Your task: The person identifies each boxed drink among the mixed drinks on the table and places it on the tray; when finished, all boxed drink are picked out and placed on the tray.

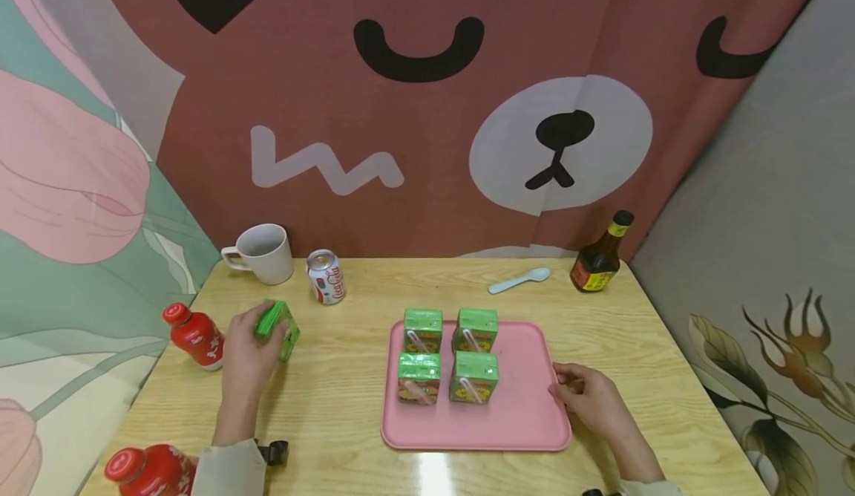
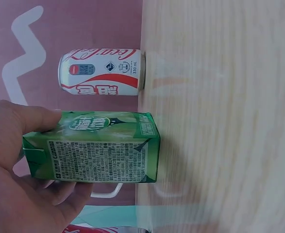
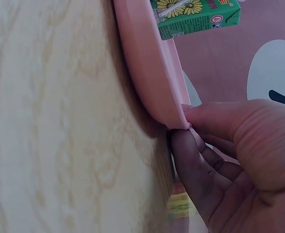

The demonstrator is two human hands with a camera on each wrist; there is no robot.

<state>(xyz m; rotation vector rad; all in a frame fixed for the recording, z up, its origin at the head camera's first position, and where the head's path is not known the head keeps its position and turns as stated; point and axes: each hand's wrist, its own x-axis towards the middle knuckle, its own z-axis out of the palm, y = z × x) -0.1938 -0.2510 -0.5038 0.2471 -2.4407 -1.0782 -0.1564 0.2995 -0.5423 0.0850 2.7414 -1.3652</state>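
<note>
My left hand (image 1: pixel 249 344) holds a green juice carton (image 1: pixel 290 338) by its upper part, left of the tray. In the left wrist view, thumb and fingers lie on opposite sides of this carton (image 2: pixel 101 160); its base is at or just above the table, and I cannot tell whether they touch. On the right, my right hand (image 1: pixel 594 401) pinches the rim of a pink tray (image 1: pixel 524 392). The right wrist view shows the thumb and a finger at the edge of that tray (image 3: pixel 149 73). Several similar green cartons (image 1: pixel 474 377) stand upright on its left and middle part.
Behind the left hand are a grey mug (image 1: pixel 267 255) and a Coca-Cola can (image 1: pixel 326 277). Red bottles stand at the left, one beside the hand (image 1: pixel 197 336) and another nearer (image 1: pixel 156 472). A pale blue spoon (image 1: pixel 519 281) and a dark sauce bottle (image 1: pixel 597 257) are at the back right.
</note>
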